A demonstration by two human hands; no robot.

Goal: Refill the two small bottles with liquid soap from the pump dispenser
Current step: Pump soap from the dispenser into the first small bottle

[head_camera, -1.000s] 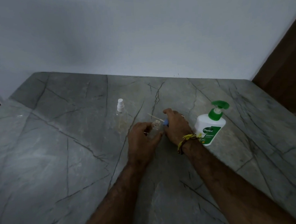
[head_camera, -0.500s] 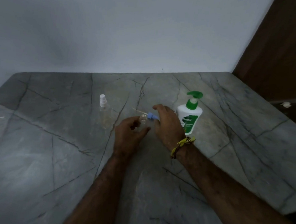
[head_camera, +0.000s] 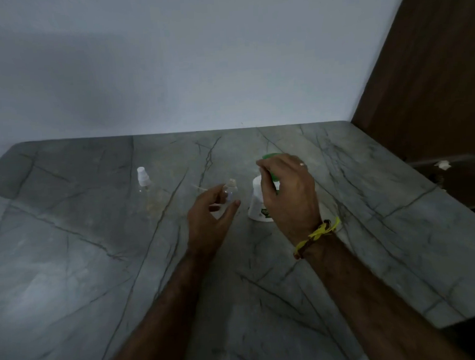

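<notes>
Grey tabletop; left hand cups the open small bottle, fingers loose; right hand hovers over the pump dispenser, fingers curled, holding nothing I can make out, ready to pump.

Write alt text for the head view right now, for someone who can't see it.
A person's right hand reaches over the green-topped pump dispenser while the left hand curls loosely beside a small clear uncapped bottle on a grey marble counter. A second small bottle with a white spray cap stands apart to the left.
</notes>
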